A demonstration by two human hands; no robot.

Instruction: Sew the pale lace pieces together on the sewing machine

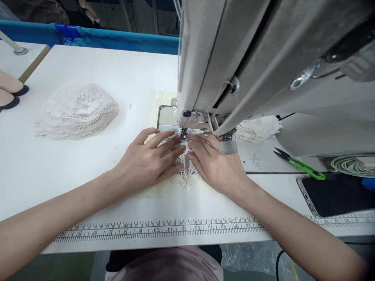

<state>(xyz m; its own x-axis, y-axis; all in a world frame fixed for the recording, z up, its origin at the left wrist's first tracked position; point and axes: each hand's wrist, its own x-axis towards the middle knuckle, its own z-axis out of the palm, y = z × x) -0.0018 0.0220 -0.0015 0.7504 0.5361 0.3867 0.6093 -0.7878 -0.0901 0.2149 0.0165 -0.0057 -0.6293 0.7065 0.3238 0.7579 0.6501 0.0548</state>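
Note:
A small piece of white lace (184,173) lies under the presser foot (183,134) of a sewing machine (202,58). My left hand (149,160) rests on its left side, fingers stretched out and spread toward the foot. From the right, my right hand (218,164) lies on the same lace, its fingers extended and slightly bent, with the tips close to the needle area. Both hands press the lace from above, and neither visibly pinches it. Much of the piece is hidden beneath my fingers.
A lace stack (80,113) lies on the white table (140,78) at left; more lace (258,128) sits behind the machine head. Green thread snips (301,164), a phone (340,195) and a coiled tape (354,164) are at right. A printed ruler (158,230) runs along the front edge.

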